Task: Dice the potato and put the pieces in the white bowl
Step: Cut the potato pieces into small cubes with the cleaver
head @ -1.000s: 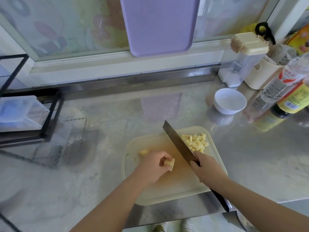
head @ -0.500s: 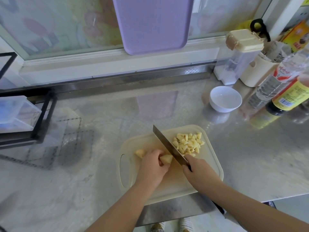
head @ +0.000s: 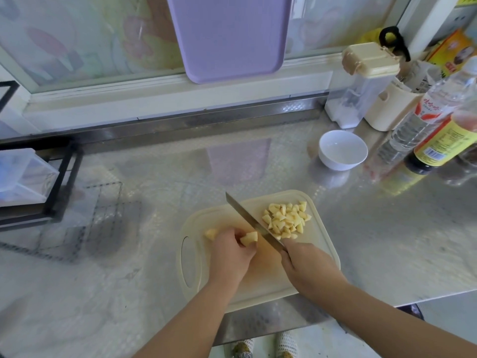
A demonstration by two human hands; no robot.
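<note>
- Potato chunk sits low in the middle of the frame, pinched by the left hand.
- Right hand grips the knife.
- White bowl waits upper right on the worktop.

My left hand covers most of the potato chunk beside the knife; knife handle hidden in my right hand. Bottles right of the knife cut off by frame edge.

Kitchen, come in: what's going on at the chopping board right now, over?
Left hand pinning potato chunk; right hand on knife. Diced pile on board, bowl empty. Path to bowl open.
</note>
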